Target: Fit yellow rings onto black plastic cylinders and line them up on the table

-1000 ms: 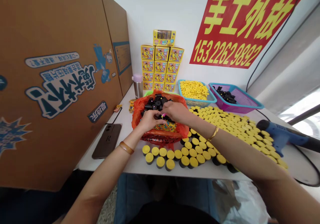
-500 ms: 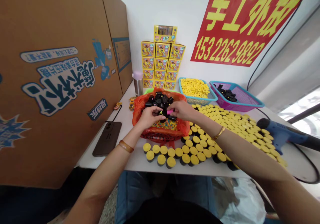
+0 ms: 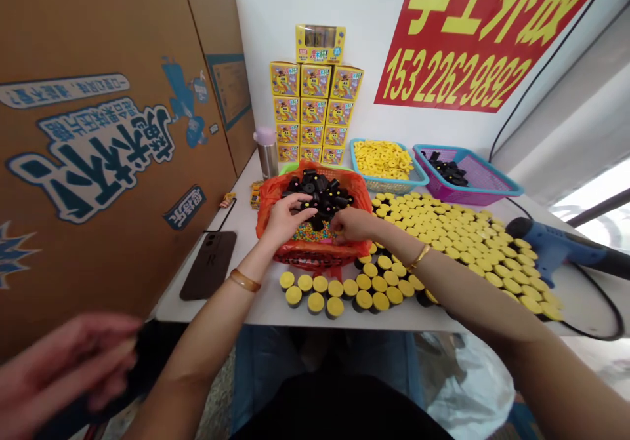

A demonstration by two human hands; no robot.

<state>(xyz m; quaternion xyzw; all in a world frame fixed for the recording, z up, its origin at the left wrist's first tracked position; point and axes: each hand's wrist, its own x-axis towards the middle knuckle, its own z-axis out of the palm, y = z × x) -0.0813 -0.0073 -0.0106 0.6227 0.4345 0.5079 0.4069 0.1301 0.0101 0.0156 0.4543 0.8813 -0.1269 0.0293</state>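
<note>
Both my hands are inside an orange plastic bag (image 3: 315, 256) in the middle of the table. The bag holds small black cups (image 3: 325, 194) at the back and coloured candies (image 3: 309, 233) at the front. My left hand (image 3: 284, 218) is curled round a black cup at the edge of the pile. My right hand (image 3: 353, 225) is bent down onto the candies with its fingertips pinched together, and what they hold is hidden. In front of the bag stand rows of black cups with yellow lids (image 3: 339, 292).
More yellow-lidded cups (image 3: 457, 230) cover the table to the right, near a blue heat gun (image 3: 556, 248) and its cord. At the back are baskets of yellow rings (image 3: 384, 159) and black parts (image 3: 450, 172), stacked yellow boxes (image 3: 315, 109) and a flask (image 3: 267, 153). A phone (image 3: 209, 264) lies left beside a big carton (image 3: 98, 138). Another person's blurred hand (image 3: 63, 368) is at lower left.
My right hand dropped from the black cups onto the candies, and the pink candy it held no longer shows. Another person's hand has come in at lower left. The view shifted slightly.
</note>
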